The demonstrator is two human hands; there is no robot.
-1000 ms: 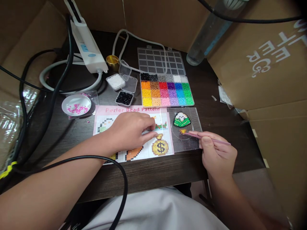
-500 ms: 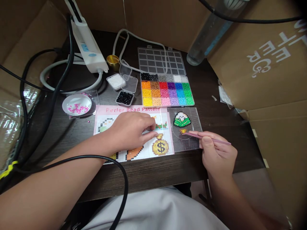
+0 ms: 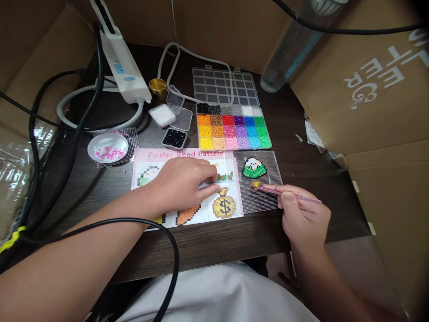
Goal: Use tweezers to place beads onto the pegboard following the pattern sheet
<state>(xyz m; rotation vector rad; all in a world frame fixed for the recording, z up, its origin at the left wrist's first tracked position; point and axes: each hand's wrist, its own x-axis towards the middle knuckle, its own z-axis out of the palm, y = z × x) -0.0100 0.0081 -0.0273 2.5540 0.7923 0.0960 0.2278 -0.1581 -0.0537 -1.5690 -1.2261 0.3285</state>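
My right hand (image 3: 304, 219) pinches pink tweezers (image 3: 288, 193) whose tip rests at a few orange and yellow beads (image 3: 256, 184) on the clear pegboard (image 3: 264, 201). Above those beads sits a finished green, white and black bead figure (image 3: 254, 167). My left hand (image 3: 182, 183) lies on the pink-edged bead pattern sheet (image 3: 187, 154), fingers curled, fingertips pressing the paper just above the money-bag picture (image 3: 224, 206).
A sorted bead tray (image 3: 233, 127) with its open lid (image 3: 225, 85) stands behind the sheet. Small boxes of white beads (image 3: 161, 115) and black beads (image 3: 173, 137), a dish of pink beads (image 3: 107, 148), a power strip (image 3: 122, 62), cables and cardboard boxes (image 3: 375, 76) surround the dark table (image 3: 301, 152).
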